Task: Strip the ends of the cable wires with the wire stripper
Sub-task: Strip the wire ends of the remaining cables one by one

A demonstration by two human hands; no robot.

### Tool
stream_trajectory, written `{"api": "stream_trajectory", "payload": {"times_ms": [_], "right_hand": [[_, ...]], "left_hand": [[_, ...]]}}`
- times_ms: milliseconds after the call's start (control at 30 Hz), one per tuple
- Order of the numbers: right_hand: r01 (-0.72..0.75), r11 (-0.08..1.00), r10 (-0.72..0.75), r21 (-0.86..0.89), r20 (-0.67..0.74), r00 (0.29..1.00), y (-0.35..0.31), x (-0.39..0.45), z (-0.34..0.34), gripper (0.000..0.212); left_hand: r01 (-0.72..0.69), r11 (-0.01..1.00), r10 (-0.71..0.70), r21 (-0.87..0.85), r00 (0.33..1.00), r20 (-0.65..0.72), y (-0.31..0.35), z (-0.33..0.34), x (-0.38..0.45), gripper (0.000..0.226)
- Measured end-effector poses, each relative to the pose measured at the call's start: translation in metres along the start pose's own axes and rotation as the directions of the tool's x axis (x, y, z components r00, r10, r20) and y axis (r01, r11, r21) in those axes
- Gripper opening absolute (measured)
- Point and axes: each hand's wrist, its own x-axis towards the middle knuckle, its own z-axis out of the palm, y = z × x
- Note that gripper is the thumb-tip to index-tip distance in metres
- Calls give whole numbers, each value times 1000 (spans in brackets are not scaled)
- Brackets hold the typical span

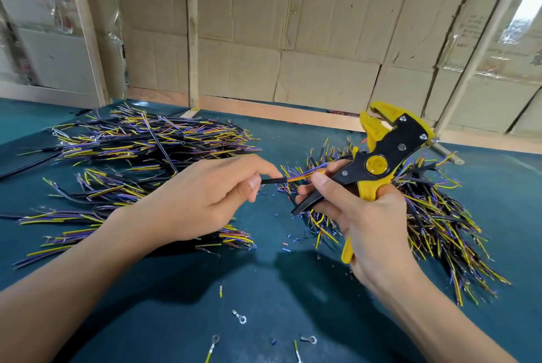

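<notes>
In hands (205, 198): cable (289, 178), wire stripper (378, 157)

Glossy yellow-and-black plastic wire stripper (381, 157) with metal rivets; matt teal table cover (176, 289), possibly cloth; creased cardboard wall (293, 25), upper frame; shiny metal ring terminal (240, 317).

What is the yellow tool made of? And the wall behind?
The stripper looks like matte yellow plastic with black plates, probably metal, held by shiny silver rivets. The wall seems to be plain brown cardboard: creases, torn edges and seams show, between pale wooden strips.
</notes>
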Motion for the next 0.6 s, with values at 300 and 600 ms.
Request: {"api": "stream_trajectory", "payload": {"times_ms": [300,600], "right_hand": [[11,997,-7,-74,59,998,6,-4,2,10],[-18,998,23,-54,91,996,6,-8,6,14]], "left_hand": [[39,993,-57,-110,984,-169,18,14,9,17],[134,875,-266,-465,936,-230,29,17,13,8]]}}
